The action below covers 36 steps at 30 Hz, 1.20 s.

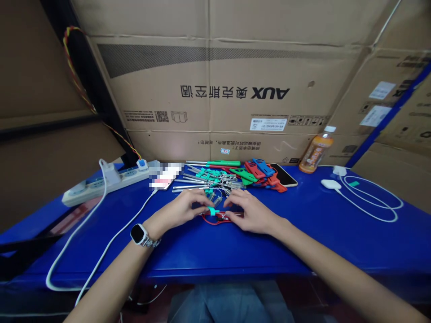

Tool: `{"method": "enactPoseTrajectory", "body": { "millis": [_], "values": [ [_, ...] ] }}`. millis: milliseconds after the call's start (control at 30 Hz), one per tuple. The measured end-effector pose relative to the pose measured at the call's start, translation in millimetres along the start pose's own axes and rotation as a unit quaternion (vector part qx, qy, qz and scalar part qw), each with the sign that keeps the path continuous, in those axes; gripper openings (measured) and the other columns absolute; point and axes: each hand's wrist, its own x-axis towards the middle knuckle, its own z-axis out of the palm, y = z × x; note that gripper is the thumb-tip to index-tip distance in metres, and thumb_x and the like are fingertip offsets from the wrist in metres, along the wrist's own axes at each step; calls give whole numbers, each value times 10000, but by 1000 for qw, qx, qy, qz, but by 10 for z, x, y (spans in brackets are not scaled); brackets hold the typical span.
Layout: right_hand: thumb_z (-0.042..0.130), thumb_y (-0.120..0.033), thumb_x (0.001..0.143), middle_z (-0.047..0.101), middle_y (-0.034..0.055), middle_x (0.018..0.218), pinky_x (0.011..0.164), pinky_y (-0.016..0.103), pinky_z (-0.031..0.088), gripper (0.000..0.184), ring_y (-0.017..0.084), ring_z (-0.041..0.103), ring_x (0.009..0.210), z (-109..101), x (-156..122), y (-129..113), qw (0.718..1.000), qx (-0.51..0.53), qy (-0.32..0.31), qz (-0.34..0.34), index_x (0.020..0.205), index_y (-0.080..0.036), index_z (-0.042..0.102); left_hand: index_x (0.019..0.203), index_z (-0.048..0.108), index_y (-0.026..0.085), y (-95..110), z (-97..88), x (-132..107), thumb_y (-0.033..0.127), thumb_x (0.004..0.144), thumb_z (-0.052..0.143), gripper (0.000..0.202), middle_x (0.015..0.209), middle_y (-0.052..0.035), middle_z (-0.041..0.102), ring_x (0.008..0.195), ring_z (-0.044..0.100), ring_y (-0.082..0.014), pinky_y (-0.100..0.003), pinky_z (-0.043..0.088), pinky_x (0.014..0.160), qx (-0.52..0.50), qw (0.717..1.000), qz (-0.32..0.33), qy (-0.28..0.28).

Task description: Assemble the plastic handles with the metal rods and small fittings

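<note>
A red lighter casing [222, 218] lies on the blue table in front of me, with small metal and wire parts inside it and a teal strip [211, 211] across its left side. My left hand [188, 207] pinches the casing's left end at the teal strip. With thumb and fingers, my right hand [251, 211] grips its right end, partly hiding it. Just beyond my hands is a pile of lighter inner parts [205, 179], with metal tubes, teal pieces, wires and clear tanks. Several red, green and blue casing pieces [264, 170] are heaped to its right.
A long green lighter [224, 163] lies behind the pile. A black-screened phone [284, 175] and an orange drink bottle [315, 150] stand right of it. White charger cables [370, 197] loop at right. A power strip [107, 179] sits at left; cardboard [229, 67] walls the back.
</note>
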Motion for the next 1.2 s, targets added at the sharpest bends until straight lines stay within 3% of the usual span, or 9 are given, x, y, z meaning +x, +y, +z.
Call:
{"method": "enactPoseTrajectory", "body": {
  "millis": [200,733,933,1100,1200],
  "values": [
    [591,-257,934,628,41,951,857,355,418,110,192,566,934,23,-62,44,998,-17,-63,-5,996,-223,675,1020,763,227,33,61,-8,257,921,603,191,799,-26,580,721,554,-157,-267,440,668,8,998,-27,-48],
    [552,-256,967,617,45,992,843,343,413,148,184,567,941,41,-53,52,996,-18,-85,-6,1028,-239,686,1008,748,216,30,114,-2,264,921,602,177,863,-48,637,784,601,-178,-273,456,696,35,998,-24,-37],
    [546,-256,966,617,45,987,836,352,400,146,179,566,914,42,-70,33,996,-45,-74,-13,983,-234,689,965,720,199,-6,146,-2,227,894,627,121,845,-36,679,739,626,-158,-255,466,675,-3,999,-38,-24],
    [523,-204,931,601,84,1018,806,351,410,163,210,558,920,114,-38,-176,991,-130,-14,-9,1055,-201,629,953,622,191,-45,198,4,170,862,640,95,719,23,660,652,629,-136,-232,456,629,-50,997,-66,-10],
    [557,-290,908,613,78,1023,729,321,426,194,207,582,863,218,30,-277,992,-119,-3,27,1077,-204,595,942,582,192,-55,223,14,165,857,639,105,718,34,648,656,624,-138,-236,451,631,-57,996,-62,-7]
  ]
}}
